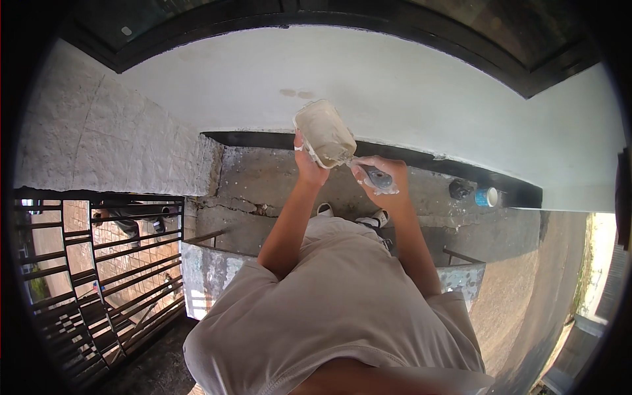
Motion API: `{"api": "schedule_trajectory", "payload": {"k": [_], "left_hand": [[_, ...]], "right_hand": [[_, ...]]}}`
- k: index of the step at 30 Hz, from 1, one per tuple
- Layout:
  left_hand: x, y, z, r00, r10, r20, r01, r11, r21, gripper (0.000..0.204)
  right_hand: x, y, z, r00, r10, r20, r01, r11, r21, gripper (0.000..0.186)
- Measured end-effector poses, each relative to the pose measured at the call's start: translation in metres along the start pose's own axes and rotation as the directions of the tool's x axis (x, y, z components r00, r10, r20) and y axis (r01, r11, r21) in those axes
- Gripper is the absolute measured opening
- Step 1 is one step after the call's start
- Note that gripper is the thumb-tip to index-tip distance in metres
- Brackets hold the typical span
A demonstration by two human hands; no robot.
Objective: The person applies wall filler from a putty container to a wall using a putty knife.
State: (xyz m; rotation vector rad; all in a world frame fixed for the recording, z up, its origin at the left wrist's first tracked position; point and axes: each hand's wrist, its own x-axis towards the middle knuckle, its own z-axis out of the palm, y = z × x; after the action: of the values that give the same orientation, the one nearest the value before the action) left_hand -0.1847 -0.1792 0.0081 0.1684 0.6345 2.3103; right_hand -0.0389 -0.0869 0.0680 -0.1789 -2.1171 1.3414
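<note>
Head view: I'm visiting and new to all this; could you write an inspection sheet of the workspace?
Surface: rough gray concrete floor, cracked and speckled with pale bits.
Job's things: cream rectangular container with pale paste-like stuff; gray-handled tool, its front end at the container's edge.
Clutter: black lumpy bundle and blue-and-white round tub, side by side at right.
Hands: left hand holds the container; right hand, smeared white, grips the tool.
Cables: nothing seen.
Surroundings: smooth white wall ahead, dark window frame above it, black metal bars at left.

Open gap between forearms [291, 224], 6 o'clock from held tub [322, 128].
White wall [408, 92] bars 12; rough grey wall [112, 131] at 9; blue-white cup [486, 197] low at 4.
</note>
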Motion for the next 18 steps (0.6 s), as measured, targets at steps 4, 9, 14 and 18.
{"api": "schedule_trajectory", "payload": {"k": [4, 9, 14, 18], "left_hand": [[-0.004, -0.009, 0.002, 1.0, -0.021, 0.015, 0.021, 1.0, 0.019, 0.07], [-0.009, -0.005, -0.004, 1.0, -0.008, 0.028, 0.009, 0.999, -0.054, 0.068], [-0.015, -0.012, 0.001, 0.998, -0.034, -0.058, 0.035, 0.999, 0.012, 0.074], [-0.014, 0.0, 0.0, 1.0, -0.002, 0.031, 0.004, 0.997, -0.083, 0.071]], "right_hand": [[0.014, -0.011, 0.023, 0.985, -0.079, -0.155, 0.053, 0.985, -0.165, 0.026], [0.006, -0.018, 0.003, 0.992, -0.09, 0.092, 0.108, 0.97, -0.216, 0.032], [0.012, -0.021, 0.015, 0.99, -0.1, -0.102, 0.073, 0.968, -0.24, 0.035], [-0.001, -0.015, 0.008, 0.981, -0.172, 0.087, 0.186, 0.961, -0.204, 0.035]]}}
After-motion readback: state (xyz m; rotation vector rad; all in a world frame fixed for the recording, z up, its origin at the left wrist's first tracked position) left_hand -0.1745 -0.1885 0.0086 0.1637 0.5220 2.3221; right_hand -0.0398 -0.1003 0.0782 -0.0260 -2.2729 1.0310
